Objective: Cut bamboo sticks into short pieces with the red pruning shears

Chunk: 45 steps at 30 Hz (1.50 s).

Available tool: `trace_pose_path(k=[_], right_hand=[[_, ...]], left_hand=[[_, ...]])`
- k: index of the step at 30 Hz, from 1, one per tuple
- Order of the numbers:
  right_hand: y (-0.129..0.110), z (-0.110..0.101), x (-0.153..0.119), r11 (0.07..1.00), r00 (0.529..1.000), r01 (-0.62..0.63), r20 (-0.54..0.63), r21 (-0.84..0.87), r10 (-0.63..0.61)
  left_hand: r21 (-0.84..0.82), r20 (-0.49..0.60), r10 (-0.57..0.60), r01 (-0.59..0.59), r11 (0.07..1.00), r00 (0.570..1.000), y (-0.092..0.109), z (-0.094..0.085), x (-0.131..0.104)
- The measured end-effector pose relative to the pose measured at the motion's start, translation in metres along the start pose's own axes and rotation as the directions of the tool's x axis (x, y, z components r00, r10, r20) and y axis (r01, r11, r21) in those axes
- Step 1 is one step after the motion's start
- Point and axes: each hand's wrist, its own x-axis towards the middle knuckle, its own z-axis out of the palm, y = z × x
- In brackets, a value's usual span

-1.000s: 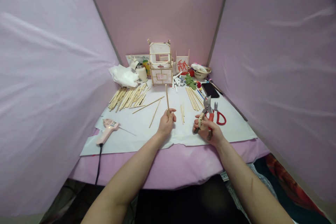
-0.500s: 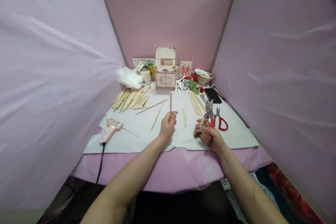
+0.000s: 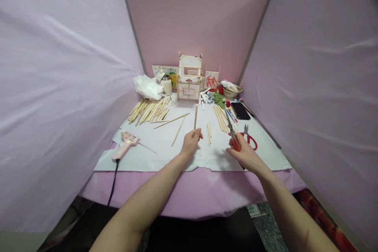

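My left hand (image 3: 191, 141) is closed around the lower end of a thin wooden stick (image 3: 196, 118), which points up and away over the white cloth. In my right hand (image 3: 242, 150) are pruning shears (image 3: 235, 141) with a red handle, their blades aimed toward the back of the table. The shears are apart from the stick. Between the hands lie a few short cut sticks (image 3: 209, 134). Red-handled scissors (image 3: 251, 141) rest just beyond my right hand, partly hidden by it. A row of longer sticks (image 3: 220, 118) lies beyond the shears.
A pile of sticks (image 3: 149, 111) covers the left back, and a pink glue gun (image 3: 126, 145) lies at left. A small stick-frame house (image 3: 189, 86) stands at the back. Farther right are a phone (image 3: 240, 111), a leaf (image 3: 219, 99) and a bowl (image 3: 231, 92).
My right hand has turned, so the shears now show edge-on with their blades pointing away. The stick in my left hand leans slightly right. The whole view has shifted a little.
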Motion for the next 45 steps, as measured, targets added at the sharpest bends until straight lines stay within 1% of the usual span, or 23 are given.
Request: trace_pose_path(k=[2,4,7,9,11,12,14,16,18,21,24,28,35,41,45], right_hand=[[-0.009,-0.002,-0.002,0.983,0.998,0.042,-0.042,-0.176,-0.05],[-0.014,-0.001,-0.003,0.954,0.992,0.098,-0.05,-0.284,-0.117],[-0.017,0.002,-0.005,0.911,0.976,0.197,-0.021,-0.363,-0.219],[-0.02,0.005,-0.006,0.885,0.967,0.231,-0.004,-0.405,-0.255],[-0.024,0.008,-0.008,0.846,0.968,0.233,0.032,-0.48,-0.249],[-0.028,0.01,-0.009,0.808,0.971,0.227,0.062,-0.543,-0.231],[-0.035,0.013,-0.01,0.693,0.975,0.218,0.128,-0.687,-0.18],[-0.041,0.015,-0.01,0.57,0.975,0.221,0.172,-0.791,-0.139],[-0.044,0.016,-0.008,0.497,0.974,0.228,0.191,-0.837,-0.125],[-0.045,0.019,-0.005,0.443,0.97,0.242,0.209,-0.863,-0.124],[-0.046,0.021,-0.004,0.424,0.968,0.25,0.222,-0.87,-0.116],[-0.05,0.024,-0.002,0.424,0.97,0.244,0.228,-0.872,-0.09],[-0.055,0.024,0.002,0.437,0.967,0.247,0.25,-0.865,-0.051],[-0.058,0.024,0.005,0.426,0.961,0.266,0.273,-0.865,-0.045],[-0.061,0.024,0.006,0.423,0.957,0.278,0.288,-0.863,-0.041]], left_hand=[[0.028,-0.016,-0.009,0.01,1.0,1.0,0.002,0.0,0.001],[0.033,-0.041,-0.031,0.032,0.999,0.999,0.003,0.0,0.002],[0.016,-0.066,-0.078,0.079,0.997,0.995,0.002,0.002,0.005],[0.002,-0.081,-0.093,0.093,0.996,0.992,-0.001,0.002,0.007],[-0.021,-0.094,-0.096,0.094,0.995,0.991,-0.005,0.003,0.01],[-0.031,-0.093,-0.093,0.091,0.995,0.991,-0.007,0.003,0.012],[-0.045,-0.072,-0.073,0.07,0.997,0.995,-0.011,0.003,0.014],[-0.054,-0.036,-0.04,0.038,0.998,0.999,-0.014,0.003,0.015],[-0.062,-0.007,-0.013,0.013,0.998,1.0,-0.016,0.002,0.016],[-0.068,0.016,0.004,-0.003,0.998,1.0,-0.018,0.002,0.017],[-0.078,0.015,0.028,-0.027,0.997,0.999,-0.021,0.001,0.017],[-0.103,0.003,0.055,-0.054,0.993,0.998,-0.025,0.002,0.016],[-0.128,0.01,0.019,-0.017,0.992,1.0,-0.023,0.001,0.016],[-0.106,0.1,-0.053,0.064,0.992,0.994,-0.015,-0.004,0.014],[-0.133,0.156,-0.048,0.069,0.989,0.987,-0.011,-0.007,0.015]])
